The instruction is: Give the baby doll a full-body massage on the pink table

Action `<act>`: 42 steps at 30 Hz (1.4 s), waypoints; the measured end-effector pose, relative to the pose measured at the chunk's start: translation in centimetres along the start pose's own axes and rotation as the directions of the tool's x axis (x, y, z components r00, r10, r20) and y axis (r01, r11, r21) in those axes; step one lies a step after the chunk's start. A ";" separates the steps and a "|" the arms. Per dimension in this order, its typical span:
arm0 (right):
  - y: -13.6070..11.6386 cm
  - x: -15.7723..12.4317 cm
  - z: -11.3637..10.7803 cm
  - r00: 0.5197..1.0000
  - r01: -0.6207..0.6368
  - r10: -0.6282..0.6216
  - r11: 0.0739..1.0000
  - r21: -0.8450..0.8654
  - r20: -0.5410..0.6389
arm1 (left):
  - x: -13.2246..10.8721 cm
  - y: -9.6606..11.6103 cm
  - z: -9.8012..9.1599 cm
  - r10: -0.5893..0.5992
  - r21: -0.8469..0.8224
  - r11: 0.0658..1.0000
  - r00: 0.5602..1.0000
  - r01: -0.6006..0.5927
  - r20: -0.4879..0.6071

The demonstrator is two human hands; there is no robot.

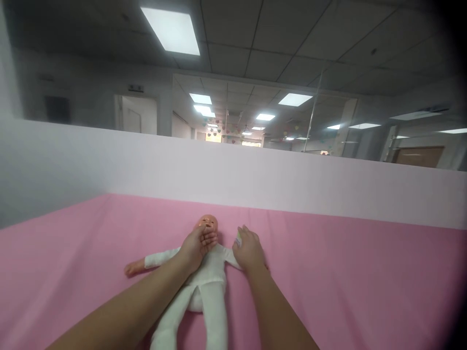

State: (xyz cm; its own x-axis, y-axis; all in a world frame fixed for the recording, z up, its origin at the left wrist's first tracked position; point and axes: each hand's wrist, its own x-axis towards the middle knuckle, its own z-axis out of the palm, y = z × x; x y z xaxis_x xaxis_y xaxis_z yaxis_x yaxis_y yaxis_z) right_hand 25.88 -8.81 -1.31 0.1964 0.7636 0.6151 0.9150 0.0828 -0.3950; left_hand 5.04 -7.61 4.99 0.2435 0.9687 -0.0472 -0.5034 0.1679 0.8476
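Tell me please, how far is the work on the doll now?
Done: the doll lies on its back on the pink sheet, already in its white suit. In hand: the left hand holds its chin, and the right hand grips a small, unclear item. What is left cannot be seen.

— What colours on the doll [204, 272]?
— A plain white suit, with an orange-pink bare head and hand.
— And under it?
— The sheet [346, 282] is solid pink, unpatterned; the partition [255, 175] behind is pale lilac-white.
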 end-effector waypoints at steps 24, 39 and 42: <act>-15.7 -7.3 -5.2 0.570 0.517 -0.669 0.743 0.425 0.476 | -2.6 3.2 -7.1 -0.076 -0.505 0.859 0.996 0.089 0.045; -14.5 -7.2 -3.1 0.734 0.495 -0.525 0.848 0.189 0.431 | -5.5 0.4 -3.2 -0.209 -0.487 0.804 0.929 0.341 0.304; -14.5 -7.0 -3.2 0.726 0.500 -0.502 0.855 0.141 0.471 | -5.0 0.8 -3.8 -0.187 -0.463 0.830 0.936 0.312 0.297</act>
State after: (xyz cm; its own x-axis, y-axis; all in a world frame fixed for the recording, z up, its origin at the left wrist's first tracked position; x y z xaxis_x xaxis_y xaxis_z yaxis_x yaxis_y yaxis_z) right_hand 12.40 -17.37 2.31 -0.4826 0.8139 0.3235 0.8306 0.5425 -0.1259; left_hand 0.27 -11.66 3.88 0.5682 0.8217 -0.0454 -0.7255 0.5262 0.4436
